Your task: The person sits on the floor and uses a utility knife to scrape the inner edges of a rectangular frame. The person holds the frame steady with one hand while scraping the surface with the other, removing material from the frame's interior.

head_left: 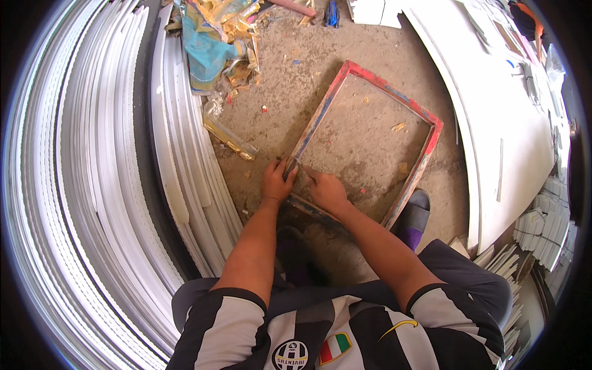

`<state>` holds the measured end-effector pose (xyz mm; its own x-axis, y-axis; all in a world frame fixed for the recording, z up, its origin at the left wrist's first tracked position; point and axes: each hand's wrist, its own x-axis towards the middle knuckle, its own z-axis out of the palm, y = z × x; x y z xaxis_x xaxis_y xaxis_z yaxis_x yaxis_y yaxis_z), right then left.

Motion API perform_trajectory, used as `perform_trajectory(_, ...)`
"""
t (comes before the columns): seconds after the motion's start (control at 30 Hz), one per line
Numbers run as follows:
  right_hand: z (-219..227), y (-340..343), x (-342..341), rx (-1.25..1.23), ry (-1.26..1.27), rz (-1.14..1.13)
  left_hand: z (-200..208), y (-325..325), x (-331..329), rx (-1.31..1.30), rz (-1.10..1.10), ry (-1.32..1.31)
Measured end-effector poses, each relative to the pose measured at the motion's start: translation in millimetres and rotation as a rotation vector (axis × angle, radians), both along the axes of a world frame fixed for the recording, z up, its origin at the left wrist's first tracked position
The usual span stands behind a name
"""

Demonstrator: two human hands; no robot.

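Note:
A rectangular frame (394, 94), coated in worn red and blue paint, is tilted across the space in front of my knees. My left hand (277, 183) closes round its left bar, close to the near-left corner. Right beside it, my right hand (328, 192) has its fingers curled, with the fingertips at the inside of that same corner. Whether a small item sits in those right fingers is too hidden to make out. The near bar passes under my right hand and wrist.
Tall stacks of white sheets (105, 154) line the left. Crumpled plastic and paper scraps (213, 52) lie ahead left, near a clear tube-like piece (231, 139). A blue tool-like object (332, 13) is farther off. White panels (493, 117) stand at right; my shoe (417, 206) is by the frame.

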<state>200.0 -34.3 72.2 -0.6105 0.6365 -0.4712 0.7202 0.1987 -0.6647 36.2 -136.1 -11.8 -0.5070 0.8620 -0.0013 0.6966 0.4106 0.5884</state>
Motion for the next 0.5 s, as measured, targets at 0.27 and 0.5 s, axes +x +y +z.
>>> perform_trajectory(0.27,8,-3,-16,0.072,-0.101,0.083,5,-4,2,-0.081,0.066,0.050)
perform_trajectory(0.5,16,-6,-22,0.057,-0.206,0.087,-4,-1,16,-0.185,0.137,0.163)
